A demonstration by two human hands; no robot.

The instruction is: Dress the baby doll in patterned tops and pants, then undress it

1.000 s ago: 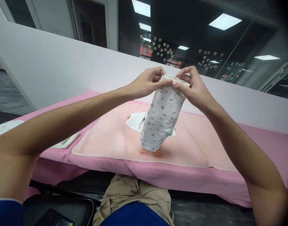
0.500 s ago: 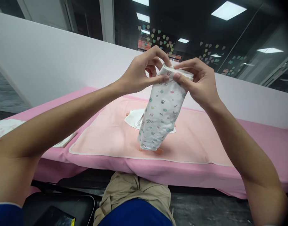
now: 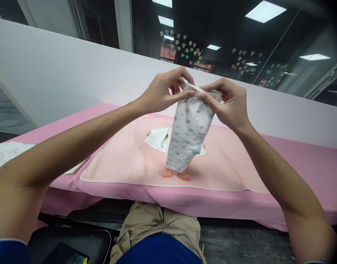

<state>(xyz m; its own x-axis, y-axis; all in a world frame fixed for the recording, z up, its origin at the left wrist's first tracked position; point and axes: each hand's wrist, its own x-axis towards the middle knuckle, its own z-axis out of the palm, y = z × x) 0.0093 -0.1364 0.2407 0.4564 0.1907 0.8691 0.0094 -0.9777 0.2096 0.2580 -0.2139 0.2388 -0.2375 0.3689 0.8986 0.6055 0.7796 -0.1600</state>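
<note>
A pair of white baby pants (image 3: 189,128) with small printed figures hangs upright in front of me, folded lengthwise. My left hand (image 3: 171,90) pinches its waistband at the left, thumb in front and fingers behind. At the right side of the same waistband, my right hand (image 3: 229,101) grips the cloth between thumb and fingers. Behind and below the pants lies a baby doll in a white top (image 3: 158,140). The doll's feet (image 3: 183,175) show under the hem; its head and most of its body are hidden by the cloth.
The doll lies on a peach mat (image 3: 124,157) over a pink-covered table (image 3: 303,161). Folded printed cloth (image 3: 11,152) lies at the left, partly behind my forearm. A white partition (image 3: 74,69) runs along the back. A black chair (image 3: 72,238) with a dark device stands at lower left.
Both hands have lowered slightly with the pants, the waistband coming down a little. The hem has shifted and the doll's feet now show more plainly.
</note>
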